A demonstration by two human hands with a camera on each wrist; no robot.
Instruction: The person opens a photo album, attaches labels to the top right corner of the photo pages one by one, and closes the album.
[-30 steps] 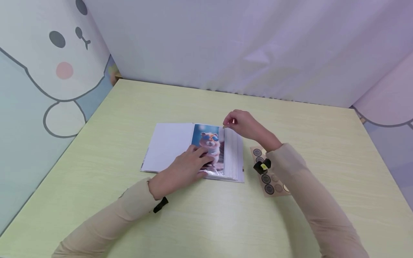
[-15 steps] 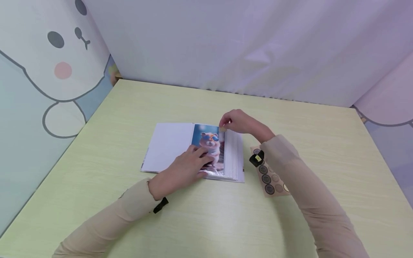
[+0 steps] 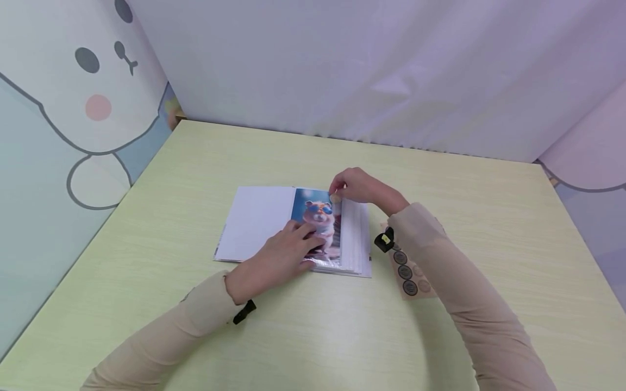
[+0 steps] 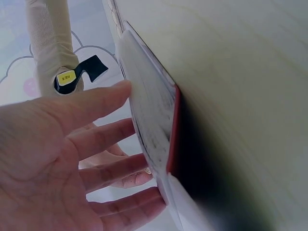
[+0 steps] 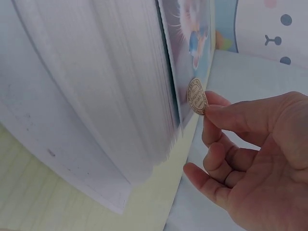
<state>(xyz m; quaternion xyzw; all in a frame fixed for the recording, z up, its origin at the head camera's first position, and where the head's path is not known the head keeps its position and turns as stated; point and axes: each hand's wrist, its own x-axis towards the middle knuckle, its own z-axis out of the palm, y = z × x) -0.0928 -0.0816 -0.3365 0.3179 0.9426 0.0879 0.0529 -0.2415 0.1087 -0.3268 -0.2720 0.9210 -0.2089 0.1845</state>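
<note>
An album [image 3: 256,217] lies spread on the table, its white inside cover at left. On its right-hand page is a photo [image 3: 319,213] of a hamster in blue sunglasses. My left hand [image 3: 283,255] rests on that photo's lower part with fingers spread; the left wrist view shows its thumb and extended fingers against the album's edge. Between thumb and forefinger, my right hand [image 5: 255,149] pinches a round tan sticker [image 5: 197,97] with printed lettering. The sticker is at the photo's upper right corner; whether its far edge touches the page I cannot tell.
To the right of the album, partly under the right forearm, lies a sticker sheet [image 3: 406,274] with rows of round dark and tan stickers. A pale yellow-green table [image 3: 332,336] bears everything. White cloth [image 3: 342,70] hangs behind its back edge.
My right hand has moved slightly left and down with the sticker, from the page's edge to over the photo's upper right corner. The left hand and album stay put.
</note>
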